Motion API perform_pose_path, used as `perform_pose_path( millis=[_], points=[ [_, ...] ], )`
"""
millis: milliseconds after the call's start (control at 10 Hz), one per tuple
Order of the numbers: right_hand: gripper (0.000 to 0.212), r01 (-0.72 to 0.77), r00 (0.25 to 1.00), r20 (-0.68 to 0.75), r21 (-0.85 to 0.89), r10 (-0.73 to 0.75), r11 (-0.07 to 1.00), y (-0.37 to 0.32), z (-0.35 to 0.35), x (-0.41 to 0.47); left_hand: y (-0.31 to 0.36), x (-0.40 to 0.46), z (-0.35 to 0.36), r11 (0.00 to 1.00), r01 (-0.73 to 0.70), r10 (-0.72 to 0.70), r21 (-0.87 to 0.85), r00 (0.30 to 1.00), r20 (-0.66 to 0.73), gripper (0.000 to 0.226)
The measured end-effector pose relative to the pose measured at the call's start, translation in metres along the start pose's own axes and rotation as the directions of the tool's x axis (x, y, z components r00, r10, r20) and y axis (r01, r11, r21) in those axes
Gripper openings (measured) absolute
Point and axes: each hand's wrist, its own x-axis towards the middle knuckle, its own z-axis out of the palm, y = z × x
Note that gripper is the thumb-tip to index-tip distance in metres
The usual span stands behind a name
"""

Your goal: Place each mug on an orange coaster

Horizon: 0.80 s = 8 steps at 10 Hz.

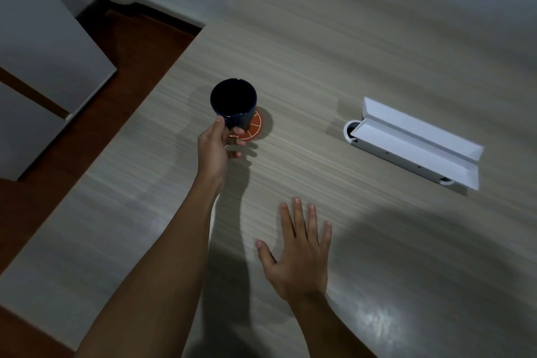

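Mug position: we see the dark blue ceramic mug (233, 102) upright over the round orange coaster with pale segment lines (253, 126); contact between them is unclear. Our left hand (216, 147) grips the mug's handle. Our right hand (299, 253), nearer us than the coaster, is spread flat and empty above the pale wood-grain table (334, 46).

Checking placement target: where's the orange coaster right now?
In the head view, the round orange coaster lies left of centre on the striped wooden table, partly hidden under the dark blue mug held by the left hand.
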Motion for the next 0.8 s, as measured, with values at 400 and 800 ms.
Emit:
perform_pose_path(
  millis=[400,800],
  points=[
    [0.087,-0.008,1.000,0.005,-0.008,0.008,1.000,0.000,0.000,-0.001,-0.005,0.008,0.002,0.999,0.034,-0.035,0.031,0.999,0.023,0.040],
    [0.085,-0.002,1.000,-0.020,-0.026,0.001,1.000,-0.002,-0.003,-0.003,-0.012,-0.048,-0.033,0.994,-0.049,0.047,0.095,0.999,0.023,0.033]
  ],
)
